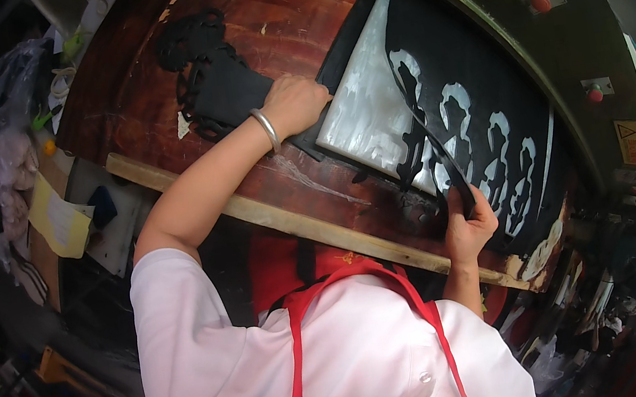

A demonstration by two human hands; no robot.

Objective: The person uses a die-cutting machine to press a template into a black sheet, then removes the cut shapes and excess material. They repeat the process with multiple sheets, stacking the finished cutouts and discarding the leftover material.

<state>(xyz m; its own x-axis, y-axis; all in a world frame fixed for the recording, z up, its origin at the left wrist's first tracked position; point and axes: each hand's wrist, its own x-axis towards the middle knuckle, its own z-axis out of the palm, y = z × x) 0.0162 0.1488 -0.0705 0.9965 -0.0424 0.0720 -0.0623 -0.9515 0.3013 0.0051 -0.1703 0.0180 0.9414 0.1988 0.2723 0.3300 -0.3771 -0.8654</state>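
A black sheet with several looping cut-outs lies on a shiny silver plate. The plate shows bare as a triangle on its left part and through the cut-outs. My right hand is closed on the sheet's near edge, which is lifted and curls up off the plate. My left hand, with a silver bangle at the wrist, is closed at the dark left border of the plate; its fingertips are hidden. Left of it lie black cut pieces, some flat, some with looped outlines.
A reddish-brown table with a wooden front rail bears the work. A dark green machine frame with red buttons curves along the right. Plastic bags and a yellow paper crowd the left side.
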